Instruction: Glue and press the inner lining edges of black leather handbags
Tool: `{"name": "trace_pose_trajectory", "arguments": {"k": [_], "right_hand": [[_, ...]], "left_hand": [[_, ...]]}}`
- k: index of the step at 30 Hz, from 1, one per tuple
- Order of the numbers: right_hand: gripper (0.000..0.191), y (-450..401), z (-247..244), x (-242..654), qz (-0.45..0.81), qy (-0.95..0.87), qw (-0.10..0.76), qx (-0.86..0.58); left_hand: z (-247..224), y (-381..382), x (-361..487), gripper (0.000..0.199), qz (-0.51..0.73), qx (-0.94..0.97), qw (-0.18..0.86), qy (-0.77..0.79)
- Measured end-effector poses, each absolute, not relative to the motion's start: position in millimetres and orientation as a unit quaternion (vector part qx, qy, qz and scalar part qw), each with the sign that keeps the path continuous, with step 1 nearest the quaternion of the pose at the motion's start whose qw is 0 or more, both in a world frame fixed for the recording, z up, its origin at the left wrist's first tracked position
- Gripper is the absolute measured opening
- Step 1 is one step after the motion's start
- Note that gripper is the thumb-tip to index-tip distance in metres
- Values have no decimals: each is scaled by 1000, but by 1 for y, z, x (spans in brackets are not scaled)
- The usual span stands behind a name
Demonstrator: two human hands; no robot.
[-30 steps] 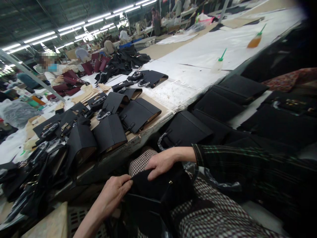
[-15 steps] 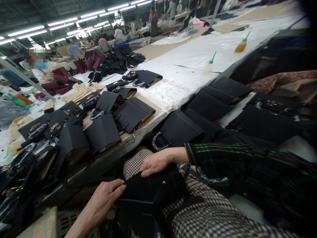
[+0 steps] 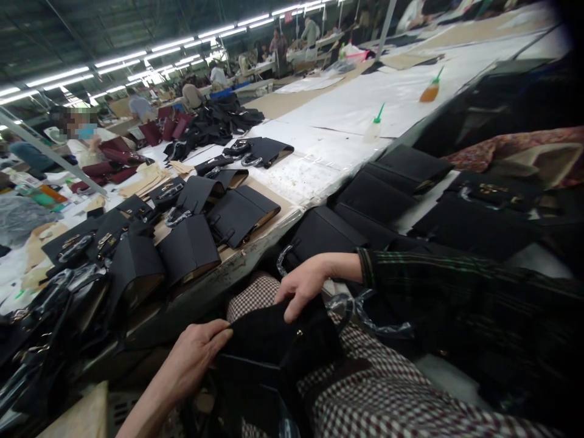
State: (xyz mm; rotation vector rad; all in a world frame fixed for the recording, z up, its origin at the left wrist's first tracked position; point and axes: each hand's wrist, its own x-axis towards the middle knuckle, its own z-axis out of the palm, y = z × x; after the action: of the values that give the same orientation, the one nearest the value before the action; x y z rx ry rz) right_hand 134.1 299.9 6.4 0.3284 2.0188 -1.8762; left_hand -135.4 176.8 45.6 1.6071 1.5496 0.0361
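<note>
A black handbag [image 3: 262,337] lies across my lap on checked cloth [image 3: 383,377], its dark inside facing up and a small gold fitting showing near the right end. My left hand [image 3: 198,347] pinches the bag's left edge between thumb and fingers. At the far upper edge, my right hand [image 3: 303,286] grips the rim, thumb on the near side and fingers partly hidden behind it. Plastic-wrapped handles [image 3: 385,325] stick out to the right of the bag. The bag's lower part is dark and hard to make out.
Several black bags [image 3: 189,246] stand along the edge of the white worktable [image 3: 314,164]. More black bags [image 3: 326,231] lie to my right. Two squeeze bottles stand on the table, one clear [image 3: 373,129], one orange [image 3: 430,91]. Across the table a person [image 3: 84,146] sits by maroon pieces [image 3: 121,161].
My right hand has shifted right along the bag's upper edge, its thumb now pointing down over the rim. My left hand keeps its pinch. The camera view has tilted slightly.
</note>
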Motion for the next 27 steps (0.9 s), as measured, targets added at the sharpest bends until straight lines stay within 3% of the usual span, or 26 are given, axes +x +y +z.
{"name": "trace_pose_trajectory", "arguments": {"k": [8,13,18,27], "right_hand": [[20,290,22,63,-425,884,58,188],[21,287,36,66,-367,896,73,238],[29,283,21,75,-334,896,90,278],[35,296,13,80,-300,913,112,253]], "left_hand": [[64,191,-140,38,77,647,372,661],[67,185,-130,44,-7,659,283,697],[62,164,-113,31,-94,647,223,723],[59,166,-113,36,-144,681,159,700]]}}
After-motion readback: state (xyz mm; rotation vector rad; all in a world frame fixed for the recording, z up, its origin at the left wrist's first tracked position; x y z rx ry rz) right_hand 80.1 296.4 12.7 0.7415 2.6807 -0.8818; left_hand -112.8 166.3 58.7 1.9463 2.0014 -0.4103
